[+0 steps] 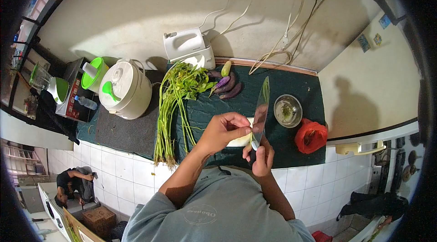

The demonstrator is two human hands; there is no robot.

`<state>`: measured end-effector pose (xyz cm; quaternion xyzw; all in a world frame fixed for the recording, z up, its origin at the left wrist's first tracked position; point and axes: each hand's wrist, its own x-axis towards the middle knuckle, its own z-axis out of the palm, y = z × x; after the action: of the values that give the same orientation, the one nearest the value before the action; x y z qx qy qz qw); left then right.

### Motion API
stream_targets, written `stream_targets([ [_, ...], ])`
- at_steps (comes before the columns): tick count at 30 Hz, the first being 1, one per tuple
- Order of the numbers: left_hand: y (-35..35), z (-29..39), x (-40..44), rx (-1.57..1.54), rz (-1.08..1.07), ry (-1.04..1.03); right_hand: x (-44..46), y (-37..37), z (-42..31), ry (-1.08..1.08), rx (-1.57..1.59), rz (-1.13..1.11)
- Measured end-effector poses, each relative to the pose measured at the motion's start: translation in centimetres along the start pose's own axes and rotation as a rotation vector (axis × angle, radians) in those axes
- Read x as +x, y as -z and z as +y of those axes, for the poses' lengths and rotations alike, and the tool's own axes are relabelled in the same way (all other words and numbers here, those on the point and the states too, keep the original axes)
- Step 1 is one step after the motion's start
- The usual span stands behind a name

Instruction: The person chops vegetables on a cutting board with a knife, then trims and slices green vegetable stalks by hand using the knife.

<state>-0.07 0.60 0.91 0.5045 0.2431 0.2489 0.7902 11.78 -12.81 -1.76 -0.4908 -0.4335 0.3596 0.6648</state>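
Observation:
My right hand (260, 159) grips the dark handle of a kitchen knife (261, 111), its broad blade pointing up and away from me. Close beside the blade, my left hand (226, 132) has thumb and forefinger pinched together; what they hold is too small to make out. Beneath both hands lies a white cutting board (240, 142), partly covered by them. Left of my left hand is a bundle of long-stemmed leafy greens (170, 117). Several purple eggplants (232, 91) lie beyond the hands. A metal bowl (296, 121) with green bits in it stands to the right.
A red plastic bag (311, 137) sits at the table's right side. Behind the greens stands a white hand mixer (186, 44); a rice cooker (132, 101) is further left. Cables (273, 55) hang down the wall. Another person (75, 183) is low at the left.

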Motion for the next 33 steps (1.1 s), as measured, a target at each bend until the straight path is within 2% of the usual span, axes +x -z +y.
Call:
stream_targets([
  [8,0.1,-0.1,0.1,0.103,-0.031,-0.02,-0.2,0.2,0.3,-0.004,-0.014,-0.005],
  [11,0.0,-0.5,0.2,0.233,-0.028,-0.107,-0.4,0.2,0.7,-0.021,-0.011,0.001],
  [16,0.2,-1.1,0.4,0.461,-0.006,-0.197,-0.4,0.0,1.3,-0.128,0.021,0.059],
  [23,0.2,-0.5,0.4,0.506,-0.017,-0.188,-0.6,0.2,1.9,-0.242,0.138,0.047],
  [26,0.4,-1.0,0.5,0.473,-0.032,-0.163,-0.6,0.2,2.0,-0.264,0.2,0.057],
  [28,0.8,-2.4,0.9,0.132,-0.089,-0.078,-0.4,0.0,1.9,-0.312,0.299,0.079],
  [29,1.1,-2.9,1.1,0.132,-0.089,-0.078,-0.4,0.1,2.0,-0.312,0.299,0.078],
  [31,1.8,-3.9,1.5,-0.107,-0.141,0.048,-0.4,0.8,2.7,-0.447,0.626,-0.031],
  [32,2.0,-4.8,1.7,-0.171,-0.134,0.071,-0.5,1.3,3.6,-0.489,0.724,-0.127],
  [33,2.2,-5.6,1.8,-0.169,-0.133,0.071,-0.4,1.3,3.4,-0.488,0.726,-0.128],
])
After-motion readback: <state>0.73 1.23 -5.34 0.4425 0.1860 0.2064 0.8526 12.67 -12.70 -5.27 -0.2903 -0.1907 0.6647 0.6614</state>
